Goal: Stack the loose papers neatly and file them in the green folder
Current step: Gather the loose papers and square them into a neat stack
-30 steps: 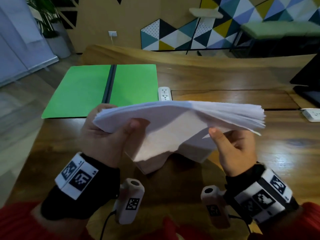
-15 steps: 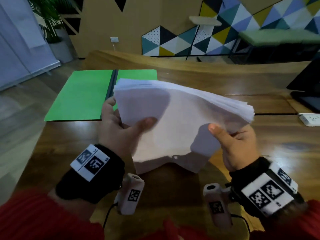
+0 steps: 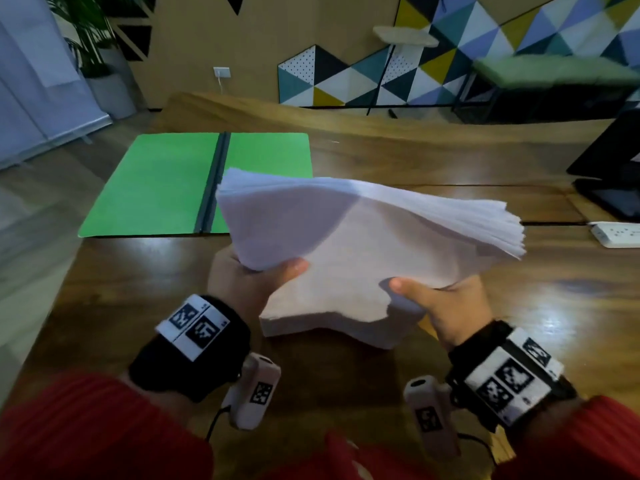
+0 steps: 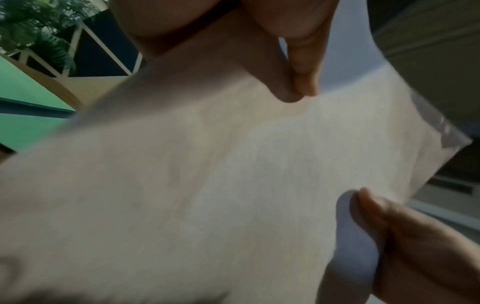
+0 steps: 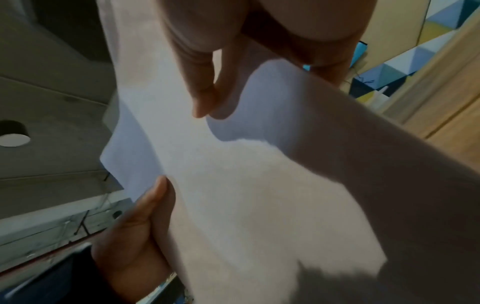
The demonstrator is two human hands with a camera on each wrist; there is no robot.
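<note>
Above the near edge of the wooden table [image 3: 346, 382], one stack of white papers [image 3: 363, 244] hangs between my two hands, its far edge raised and its near edge resting on the wood. My left hand [image 3: 249, 282] grips the left side, thumb curled over the top sheet and fingers [image 4: 298, 51] underneath. My right hand [image 3: 446, 306] grips the right side likewise, thumb on top, fingers [image 5: 202, 86] pressed to the underside. Each wrist carries one black band bearing square black-and-white coded markers; no writing on them or on the sheets can be read. Beyond the stack, one green folder [image 3: 156, 188] lies open and flat on the table, showing two panels and one dark spine. One white power strip [image 3: 616, 233] lies at the right edge.
</note>
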